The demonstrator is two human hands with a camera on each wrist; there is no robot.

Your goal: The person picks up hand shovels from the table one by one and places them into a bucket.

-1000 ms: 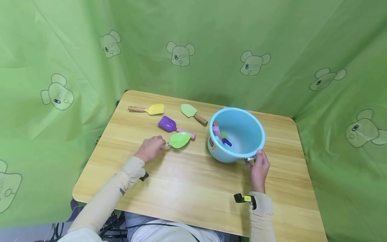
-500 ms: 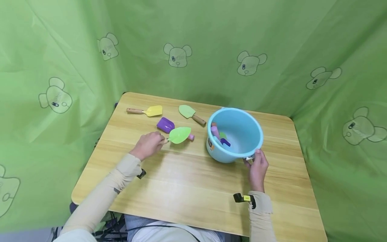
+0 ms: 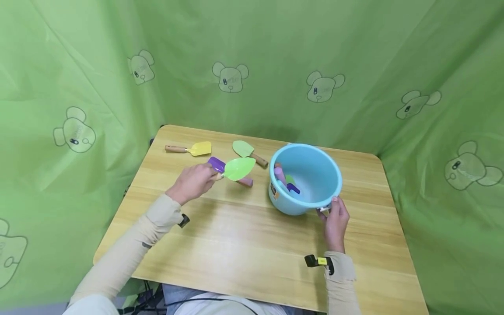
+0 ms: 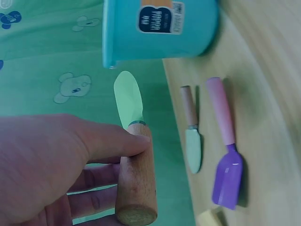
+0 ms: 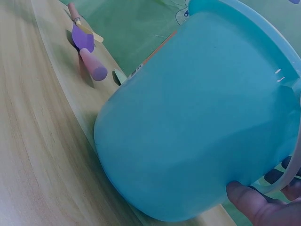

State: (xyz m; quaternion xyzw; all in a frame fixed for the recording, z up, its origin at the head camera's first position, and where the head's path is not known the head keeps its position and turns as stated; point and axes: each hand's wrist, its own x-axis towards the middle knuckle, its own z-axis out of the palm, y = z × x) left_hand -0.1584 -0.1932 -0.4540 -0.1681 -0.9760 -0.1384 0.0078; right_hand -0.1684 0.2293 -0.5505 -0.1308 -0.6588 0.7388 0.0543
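Observation:
My left hand grips the wooden handle of a bright green, leaf-shaped trowel, lifted above the table. In the left wrist view, the thumb lies along that trowel's handle, with the fingers behind it. Below the raised trowel lies a purple shovel with a pink handle, partly covered from the head view. My right hand holds the light blue bucket at its near right rim, by the handle joint. Several small tools, including a pink-handled one, lie inside the bucket.
A yellow shovel with a wooden handle lies at the table's back left. The pale green trowel rests between it and the bucket. A green curtain hangs behind the wooden table.
My left hand has raised the green trowel off the table, above the purple shovel. The right hand keeps its hold on the bucket, which stays in place.

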